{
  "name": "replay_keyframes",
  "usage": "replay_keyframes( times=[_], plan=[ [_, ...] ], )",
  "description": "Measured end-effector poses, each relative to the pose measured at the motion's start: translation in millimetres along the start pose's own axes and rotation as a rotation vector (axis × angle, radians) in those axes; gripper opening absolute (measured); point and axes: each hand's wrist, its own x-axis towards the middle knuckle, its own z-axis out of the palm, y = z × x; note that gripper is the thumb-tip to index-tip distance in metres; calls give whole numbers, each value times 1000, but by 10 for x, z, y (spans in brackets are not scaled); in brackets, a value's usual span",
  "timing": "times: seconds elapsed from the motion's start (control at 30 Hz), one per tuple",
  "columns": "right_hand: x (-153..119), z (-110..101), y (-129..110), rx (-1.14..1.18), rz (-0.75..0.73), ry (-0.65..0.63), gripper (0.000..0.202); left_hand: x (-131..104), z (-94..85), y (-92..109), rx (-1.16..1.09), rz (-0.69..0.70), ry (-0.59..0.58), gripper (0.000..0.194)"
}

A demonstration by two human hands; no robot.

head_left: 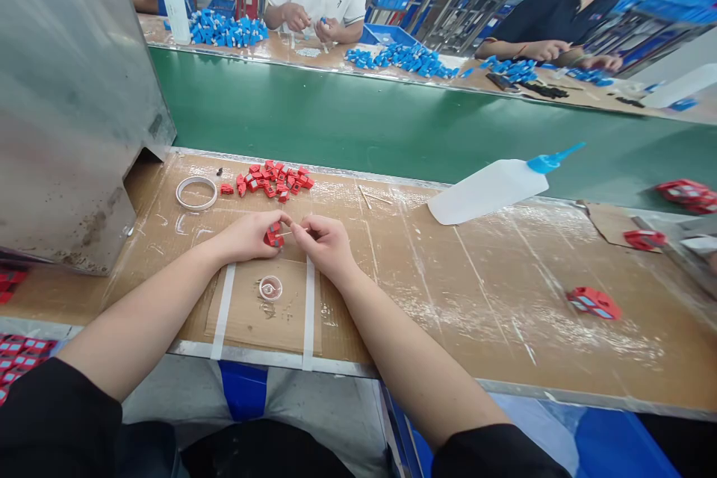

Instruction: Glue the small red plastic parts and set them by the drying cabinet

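Note:
My left hand (253, 236) is closed around a small red plastic part (274, 234) above the cardboard-covered table. Just right of it, my right hand (326, 246) pinches a thin wooden stick (287, 234), whose tip is at the red part. Below the hands, a small round clear cup (270, 288) stands on a cardboard sheet (263, 328) held down by white tape strips. Beyond my hands lies a pile of similar red parts (274, 179). A roll of tape (196, 194) lies left of the pile.
A metal box (72, 104) stands at the left. A white bottle with a blue nozzle (490, 190) lies at the right, past two loose sticks (374, 196). More red parts (594, 303) are far right. Across the green belt (336, 119), people handle blue parts (224, 30).

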Motion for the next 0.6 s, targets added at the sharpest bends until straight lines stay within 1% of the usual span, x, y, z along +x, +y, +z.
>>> replay_keyframes(
  times=[0.1,0.2,0.33,0.47,0.5,0.53,0.6],
  plan=[
    [-4,0,-3,15,13,-23,49,1,0,1,1,0,-2,56],
    [-6,5,2,8,6,8,45,2,-1,0,10,-2,-4,55],
    [2,8,-13,24,20,-22,48,0,-8,8,8,5,-10,55],
    [9,-55,-80,58,0,9,52,-18,-13,27,14,-6,-9,56],
    [5,-81,-102,97,-27,-16,52,-26,-12,30,4,-7,-4,56],
    [-2,-106,-124,147,-64,-80,53,-33,-10,30,-14,-4,10,55],
    [-29,-143,-165,236,-149,-303,53,-46,-9,25,-55,12,83,54]
  ],
)
